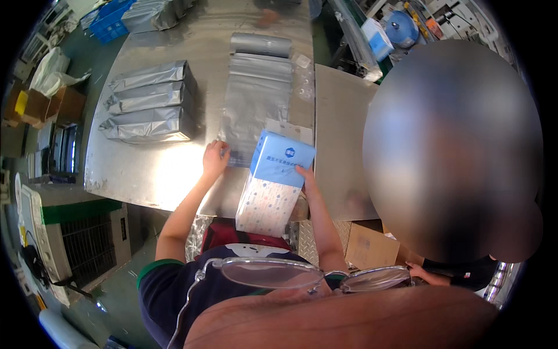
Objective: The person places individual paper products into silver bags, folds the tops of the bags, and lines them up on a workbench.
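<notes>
My right hand (306,177) grips the right side of a soft pack (273,189), blue at the top and white with small blue prints below. The pack is tilted over the table's near edge, with a pale flap at its upper end. My left hand (215,160) is curled, its fingers pinching the lower left edge of a flat grey plastic bag (256,96). That bag lies on the metal table, partly behind the pack. At its far end sits a grey roll (260,45) of the same film.
Several filled grey bags (152,104) stand in a row on the metal table (133,168) at left. A blue crate (110,20) is beyond. At right are a side table (343,116), a cardboard box (372,247) and another person's hand (421,272).
</notes>
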`<state>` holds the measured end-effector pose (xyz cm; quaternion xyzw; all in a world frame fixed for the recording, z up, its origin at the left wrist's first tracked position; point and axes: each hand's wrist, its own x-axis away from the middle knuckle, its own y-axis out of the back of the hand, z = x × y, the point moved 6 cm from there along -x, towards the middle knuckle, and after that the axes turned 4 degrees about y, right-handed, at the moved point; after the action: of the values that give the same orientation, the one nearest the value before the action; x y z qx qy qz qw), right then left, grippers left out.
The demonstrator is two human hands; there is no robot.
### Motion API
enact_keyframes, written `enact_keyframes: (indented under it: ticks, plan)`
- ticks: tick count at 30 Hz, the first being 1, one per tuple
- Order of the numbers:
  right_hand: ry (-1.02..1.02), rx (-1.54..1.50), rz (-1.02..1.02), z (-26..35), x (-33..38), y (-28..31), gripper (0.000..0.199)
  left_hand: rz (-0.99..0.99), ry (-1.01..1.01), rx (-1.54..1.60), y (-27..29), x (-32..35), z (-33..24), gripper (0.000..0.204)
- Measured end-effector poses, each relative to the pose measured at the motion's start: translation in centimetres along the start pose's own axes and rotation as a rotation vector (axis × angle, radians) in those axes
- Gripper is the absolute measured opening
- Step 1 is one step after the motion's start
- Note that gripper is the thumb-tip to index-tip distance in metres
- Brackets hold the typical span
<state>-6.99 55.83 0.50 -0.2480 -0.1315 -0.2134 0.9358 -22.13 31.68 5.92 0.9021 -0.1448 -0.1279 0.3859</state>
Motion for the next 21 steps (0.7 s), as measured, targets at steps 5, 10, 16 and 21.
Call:
enact_keyframes:
  ticks: [5,10,16,21]
  plan:
    - [0.194,0.821,0.161,-2.6,-2.9,0.8,0.064,0.368,-0.411,-0.463,-4.5,-1.0,0.5,0.026]
    - [0.782,1.382,0.157,7.4,-3.9,-7.0,0.051,0.412,-0.583,-0.660,-7.9,-0.6,1.8,0.028]
    - [0.063,1.450,0.449,0.4,-6.2,-8.5,0.043,0.288,-0.681,-0.541,-7.7,-1.3,1.2,0.028]
    - [0.131,1.612,0.444,2.5,-4.8,-13.9,0.042,0.545,-0.272,-0.273,-7.7,-5.7,2.5,0.021]
